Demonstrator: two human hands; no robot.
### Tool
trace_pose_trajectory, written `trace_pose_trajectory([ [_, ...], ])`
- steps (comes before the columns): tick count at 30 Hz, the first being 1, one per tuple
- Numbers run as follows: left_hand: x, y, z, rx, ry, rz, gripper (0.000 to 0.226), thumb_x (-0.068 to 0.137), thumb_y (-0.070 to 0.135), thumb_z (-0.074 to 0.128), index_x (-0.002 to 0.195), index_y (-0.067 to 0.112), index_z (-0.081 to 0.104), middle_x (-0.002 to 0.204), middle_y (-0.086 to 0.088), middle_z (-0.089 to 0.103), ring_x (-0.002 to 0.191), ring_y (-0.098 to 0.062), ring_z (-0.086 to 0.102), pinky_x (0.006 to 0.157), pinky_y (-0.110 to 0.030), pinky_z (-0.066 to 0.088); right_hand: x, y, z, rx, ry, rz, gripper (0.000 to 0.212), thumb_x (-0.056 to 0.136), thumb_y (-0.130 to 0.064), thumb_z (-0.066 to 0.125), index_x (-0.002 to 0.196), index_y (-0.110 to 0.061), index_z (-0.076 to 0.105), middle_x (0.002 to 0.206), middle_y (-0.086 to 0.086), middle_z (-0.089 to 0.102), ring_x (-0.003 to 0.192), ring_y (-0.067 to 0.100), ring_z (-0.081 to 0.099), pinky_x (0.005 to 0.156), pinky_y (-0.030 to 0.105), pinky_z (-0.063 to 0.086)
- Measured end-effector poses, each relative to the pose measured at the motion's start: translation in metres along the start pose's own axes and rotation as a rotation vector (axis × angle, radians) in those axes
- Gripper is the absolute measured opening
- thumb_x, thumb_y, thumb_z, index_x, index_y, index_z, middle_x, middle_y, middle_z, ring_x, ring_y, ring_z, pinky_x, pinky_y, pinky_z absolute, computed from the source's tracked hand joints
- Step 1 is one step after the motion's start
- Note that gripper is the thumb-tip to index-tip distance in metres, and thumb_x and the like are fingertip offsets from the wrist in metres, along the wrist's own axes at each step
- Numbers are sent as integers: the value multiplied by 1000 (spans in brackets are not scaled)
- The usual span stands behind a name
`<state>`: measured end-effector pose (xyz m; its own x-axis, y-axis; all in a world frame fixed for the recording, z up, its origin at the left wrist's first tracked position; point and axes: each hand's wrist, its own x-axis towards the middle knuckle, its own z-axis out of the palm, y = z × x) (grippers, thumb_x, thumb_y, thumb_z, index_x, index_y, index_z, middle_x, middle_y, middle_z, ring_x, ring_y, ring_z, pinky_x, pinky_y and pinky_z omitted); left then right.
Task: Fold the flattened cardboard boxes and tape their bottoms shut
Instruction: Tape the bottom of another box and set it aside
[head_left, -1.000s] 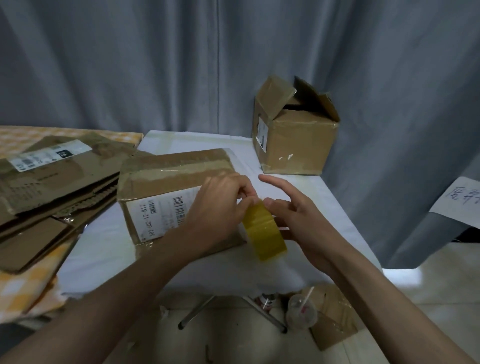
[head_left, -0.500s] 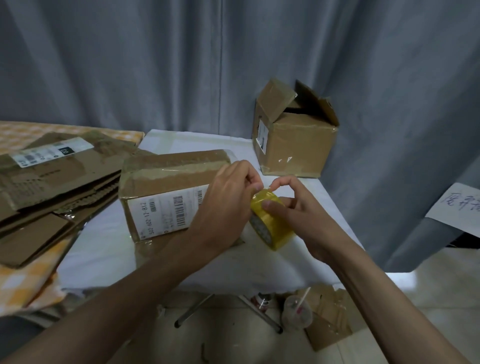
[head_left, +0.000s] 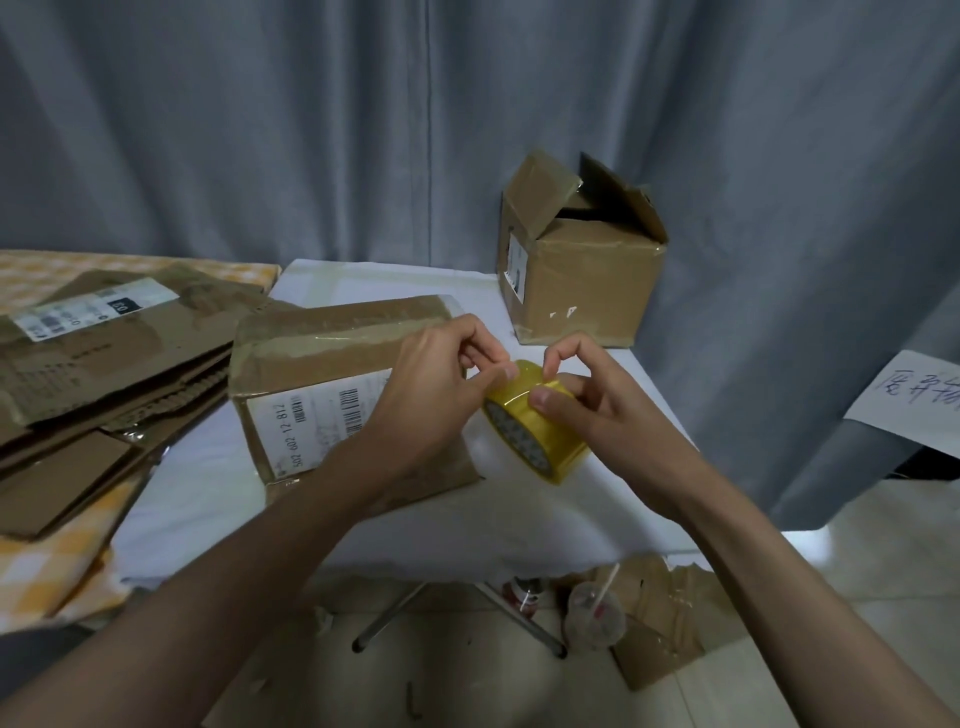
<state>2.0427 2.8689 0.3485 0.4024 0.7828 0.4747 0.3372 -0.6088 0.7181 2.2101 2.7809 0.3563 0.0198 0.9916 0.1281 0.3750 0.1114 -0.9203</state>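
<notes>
A yellow tape roll (head_left: 540, 434) is held above the white table (head_left: 197, 483), just right of a folded cardboard box (head_left: 322, 374) lying on its side with a white barcode label. My right hand (head_left: 587, 410) grips the roll, thumb on its outer face and forefinger bent over the top. My left hand (head_left: 441, 389) pinches at the roll's upper edge with thumb and fingertips. A stack of flattened cardboard boxes (head_left: 93, 364) lies on the checkered cloth at the left. An assembled box (head_left: 576, 265) with open top flaps stands at the table's far right corner.
Grey curtains hang behind the table. On the floor below the front edge lie a plastic cup with a straw (head_left: 595, 618), a can (head_left: 524, 592) and cardboard scraps (head_left: 670, 629). A handwritten paper sign (head_left: 909, 400) hangs at the right.
The roll has turned so its side faces me and has risen slightly. My right hand has closed around it, and my left fingertips have moved onto its top edge.
</notes>
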Motion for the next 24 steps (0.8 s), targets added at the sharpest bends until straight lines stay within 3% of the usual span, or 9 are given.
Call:
trace_pose_trajectory([
  [3,3,-4,1,272,-1,85,19,85,37,76,92,23,65,90,12,58,88,-8,49,73,-15,33,2,0,-2,-55,51,12,10,100,-19,58,102,-22,49,93,38,54,77,31,53,67,34,44],
  [6,4,-9,0,476,-26,162,43,88,40,70,123,17,60,122,-1,53,115,-20,45,93,-27,37,9,9,-11,-229,171,42,12,98,-16,60,99,-21,49,84,25,61,64,17,54,53,19,43],
  [9,8,-20,-7,620,-74,143,57,96,38,60,147,18,44,150,-5,42,138,-24,39,108,-41,41,21,33,-23,-493,289,79,18,94,-11,56,95,-25,45,73,9,61,66,22,49,55,25,41],
  [13,9,-33,-10,691,-96,171,41,99,38,53,131,13,58,136,-5,57,125,-25,54,96,-40,49,28,64,-29,-708,363,197,28,87,-8,53,103,-27,40,77,9,61,77,35,51,68,43,48],
  [16,8,-40,-9,657,-74,184,39,98,37,57,127,12,64,134,-6,62,126,-26,57,96,-44,52,29,80,-26,-822,370,207,33,85,-9,56,111,-22,40,79,10,60,76,36,53,64,40,43],
  [20,5,-45,-13,610,-110,196,44,100,39,53,137,17,59,146,-1,53,137,-20,47,107,-43,46,32,93,-23,-820,297,269,28,83,-7,62,103,-16,44,82,6,57,80,31,54,62,32,30],
  [24,0,-46,-34,533,-156,231,44,98,41,55,138,23,58,147,5,50,139,-11,43,111,-41,42,44,80,-27,-764,305,367,31,82,-32,75,103,-15,60,98,5,65,95,28,59,80,37,49],
])
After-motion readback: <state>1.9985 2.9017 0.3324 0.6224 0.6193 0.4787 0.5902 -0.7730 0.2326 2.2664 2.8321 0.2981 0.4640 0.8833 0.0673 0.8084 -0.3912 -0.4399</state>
